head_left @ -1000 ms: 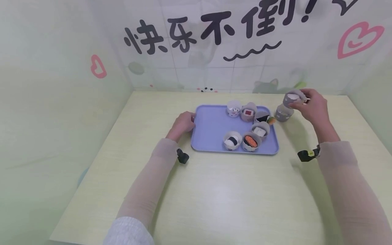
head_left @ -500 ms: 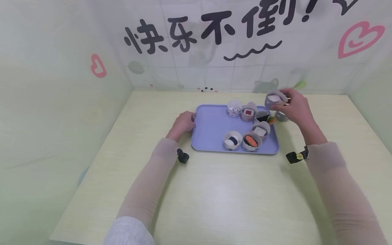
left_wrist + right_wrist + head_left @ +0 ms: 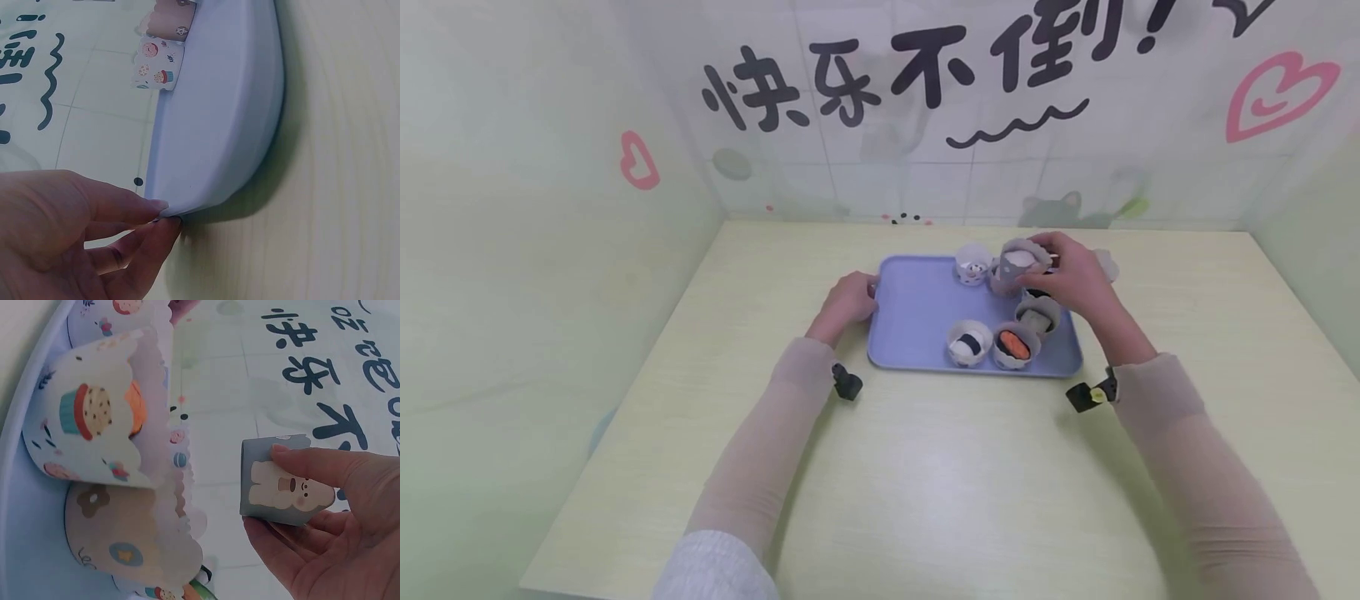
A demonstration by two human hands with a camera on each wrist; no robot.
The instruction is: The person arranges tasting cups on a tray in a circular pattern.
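At the tray's left rim, my left hand (image 3: 847,300) pinches the edge of the blue-violet tray (image 3: 917,312); the left wrist view shows thumb and fingers on the rim (image 3: 164,211). Above the tray's back right part, my right hand (image 3: 1075,279) holds a grey-blue paper baking cup (image 3: 1015,265) with a bear print (image 3: 287,481) and something white inside. Below it stand several paper cups with toy sushi: one with an orange top (image 3: 1015,346), one with a black band (image 3: 968,343), one with a white piece (image 3: 1036,321). A panda-like piece sits in the back cup (image 3: 973,267).
Off the tray, a grey cup (image 3: 1107,264) is mostly hidden behind my right hand. The tray rests on a pale wooden table (image 3: 940,483). A printed wall covering (image 3: 895,192) rises behind the table's back edge.
My right hand has carried the grey-blue baking cup leftward, from over the grey cup beside the tray to over the tray. My left hand has stayed on the rim.
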